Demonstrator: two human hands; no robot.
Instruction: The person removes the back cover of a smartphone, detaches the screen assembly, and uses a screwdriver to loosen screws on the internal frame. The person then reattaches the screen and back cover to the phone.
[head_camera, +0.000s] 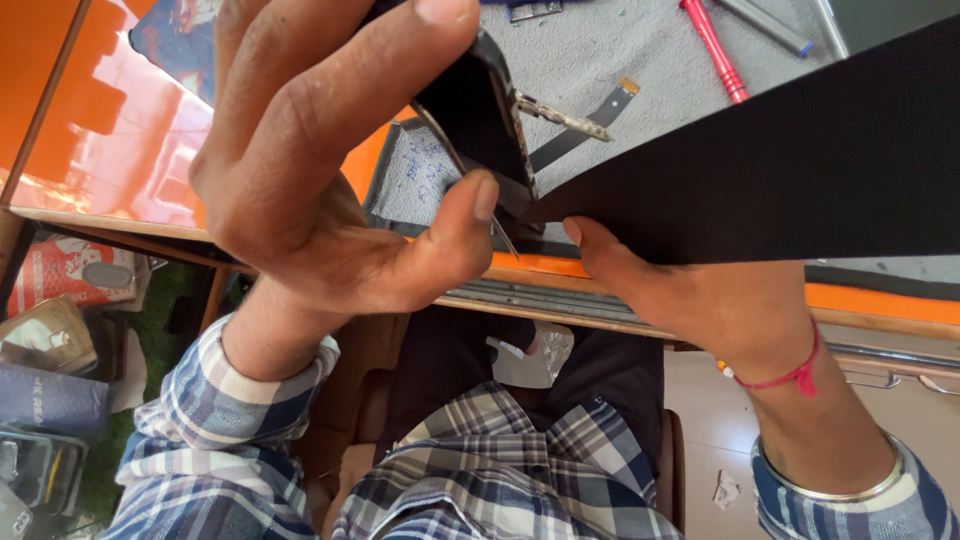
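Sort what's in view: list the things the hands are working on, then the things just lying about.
In hand:
left hand gripping the dark slim phone body
right hand holding the large flat black panel

Lying about:
red-handled screwdriver
dark flex ribbon cable
grey work mat
orange tabletop

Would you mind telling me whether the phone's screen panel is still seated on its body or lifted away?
Lifted away: the black panel tilts up from the phone, held by the right hand, with a flex cable exposed.

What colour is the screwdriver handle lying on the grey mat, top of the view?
Red, the screwdriver shows in the head view, beyond the right hand.
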